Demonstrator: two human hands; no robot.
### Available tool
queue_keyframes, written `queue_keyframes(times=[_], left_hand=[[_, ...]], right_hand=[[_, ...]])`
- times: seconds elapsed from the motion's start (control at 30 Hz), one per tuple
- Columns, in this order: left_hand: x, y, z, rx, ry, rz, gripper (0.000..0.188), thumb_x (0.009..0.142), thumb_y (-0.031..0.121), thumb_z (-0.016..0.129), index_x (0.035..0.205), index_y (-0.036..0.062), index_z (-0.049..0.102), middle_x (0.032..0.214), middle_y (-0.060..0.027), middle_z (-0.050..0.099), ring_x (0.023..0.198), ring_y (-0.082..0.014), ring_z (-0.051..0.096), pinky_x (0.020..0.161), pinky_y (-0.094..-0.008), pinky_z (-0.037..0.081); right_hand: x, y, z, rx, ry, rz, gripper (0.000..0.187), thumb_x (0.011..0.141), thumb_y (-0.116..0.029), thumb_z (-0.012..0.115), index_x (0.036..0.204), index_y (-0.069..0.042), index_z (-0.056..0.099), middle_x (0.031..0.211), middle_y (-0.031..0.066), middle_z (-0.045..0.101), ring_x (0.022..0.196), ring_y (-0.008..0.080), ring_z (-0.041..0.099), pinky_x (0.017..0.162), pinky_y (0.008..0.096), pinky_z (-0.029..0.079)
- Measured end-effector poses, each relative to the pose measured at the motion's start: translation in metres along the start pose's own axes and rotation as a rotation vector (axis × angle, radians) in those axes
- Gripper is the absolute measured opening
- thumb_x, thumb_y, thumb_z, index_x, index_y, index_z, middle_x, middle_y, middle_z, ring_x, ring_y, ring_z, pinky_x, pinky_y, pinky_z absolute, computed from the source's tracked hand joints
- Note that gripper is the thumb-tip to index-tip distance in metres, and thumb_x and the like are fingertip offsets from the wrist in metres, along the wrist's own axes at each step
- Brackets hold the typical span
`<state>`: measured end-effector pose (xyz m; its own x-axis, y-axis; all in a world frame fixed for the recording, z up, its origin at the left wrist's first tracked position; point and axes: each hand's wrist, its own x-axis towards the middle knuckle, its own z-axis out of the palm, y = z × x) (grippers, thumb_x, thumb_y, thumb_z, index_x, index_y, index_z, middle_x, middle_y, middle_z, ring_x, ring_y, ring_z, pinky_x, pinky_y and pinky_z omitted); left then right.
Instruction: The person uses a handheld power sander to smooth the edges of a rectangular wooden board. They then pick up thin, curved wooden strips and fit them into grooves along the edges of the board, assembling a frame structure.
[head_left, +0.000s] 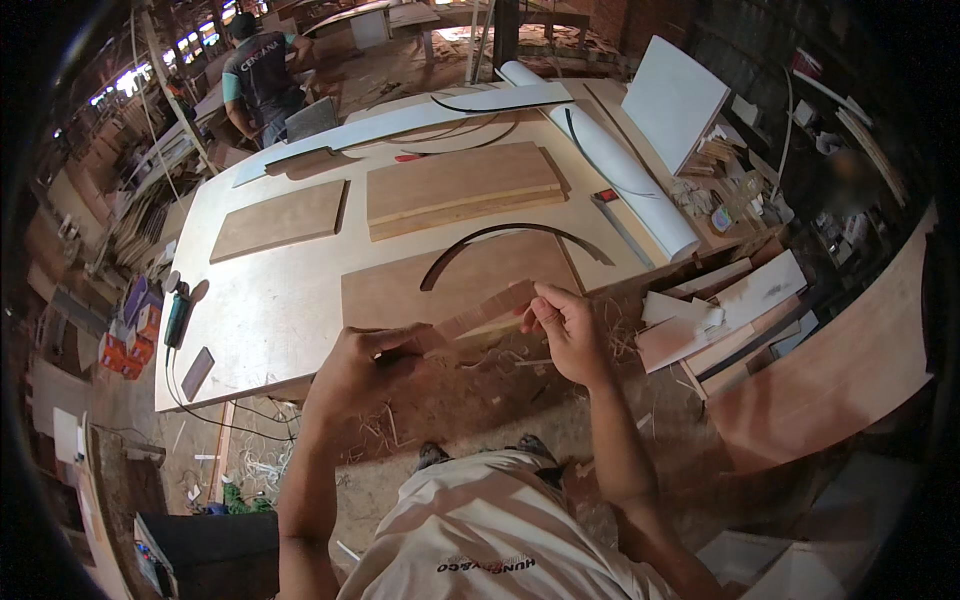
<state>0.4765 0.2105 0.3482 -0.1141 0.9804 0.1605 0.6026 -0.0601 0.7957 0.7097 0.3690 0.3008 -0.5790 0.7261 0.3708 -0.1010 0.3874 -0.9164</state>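
Observation:
Both of my hands are raised at the near edge of the worktable. Between them runs a short, flat reddish-brown strip (487, 312), slanting up to the right; whether it is veneer or sandpaper I cannot make out. My left hand (372, 358) is closed on its lower left end, thumb on top. At the upper right end, the fingers of my right hand (563, 325) pinch it. Just beyond the strip lies a flat brown wooden board (400, 285), partly hidden by my hands. A dark curved edging strip (470, 240) rests across that board.
Stacked brown boards (465, 190) and a single board (280, 220) lie farther back on the pale worktable (260, 320). A corded power tool (177, 315) is at its left edge. White rolled sheet (620, 180) lies to the right. Another person (265, 80) stands at the far left.

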Motion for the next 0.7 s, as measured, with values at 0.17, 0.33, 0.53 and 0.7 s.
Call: queue_keyframes(times=[0.17, 0.33, 0.53, 0.7], left_hand=[[0.01, 0.012, 0.002, 0.051, -0.057, -0.034, 0.039, 0.08, -0.005, 0.071, 0.118, 0.0001, 0.066, 0.095, -0.0151, 0.072, 0.082, -0.018, 0.068, 0.076, -0.0309, 0.055], [0.02, 0.006, 0.016, 0.069, -0.074, 0.003, 0.038, 0.081, -0.001, 0.074, 0.118, -0.0009, 0.067, 0.093, -0.0144, 0.073, 0.079, -0.014, 0.069, 0.072, -0.0288, 0.054], [0.039, 0.015, 0.042, -0.007, -0.147, -0.015, 0.038, 0.081, -0.003, 0.072, 0.119, -0.0015, 0.066, 0.097, -0.0142, 0.074, 0.081, -0.0152, 0.069, 0.072, -0.0296, 0.055], [0.048, 0.016, 0.053, -0.241, -0.032, -0.058, 0.026, 0.087, 0.004, 0.069, 0.112, 0.0001, 0.065, 0.094, -0.0084, 0.071, 0.075, -0.0141, 0.065, 0.067, -0.029, 0.052]], right_hand=[[-0.007, 0.003, -0.012, -0.04, 0.019, 0.03, 0.024, 0.098, -0.016, 0.06, 0.104, 0.008, 0.06, 0.093, 0.0106, 0.069, 0.075, 0.0119, 0.063, 0.066, 0.0262, 0.052], [-0.01, 0.004, -0.028, -0.015, -0.02, 0.023, 0.029, 0.092, -0.02, 0.07, 0.102, 0.006, 0.062, 0.094, 0.0083, 0.067, 0.079, 0.011, 0.064, 0.067, 0.0248, 0.052], [-0.025, 0.025, -0.052, 0.11, 0.08, 0.135, 0.026, 0.092, -0.022, 0.07, 0.097, 0.003, 0.064, 0.089, 0.0062, 0.067, 0.078, 0.0087, 0.063, 0.066, 0.0238, 0.051], [-0.022, 0.028, -0.059, 0.305, 0.026, 0.14, 0.044, 0.095, -0.032, 0.066, 0.125, -0.001, 0.056, 0.118, 0.0125, 0.062, 0.093, 0.012, 0.061, 0.079, 0.0291, 0.05]])
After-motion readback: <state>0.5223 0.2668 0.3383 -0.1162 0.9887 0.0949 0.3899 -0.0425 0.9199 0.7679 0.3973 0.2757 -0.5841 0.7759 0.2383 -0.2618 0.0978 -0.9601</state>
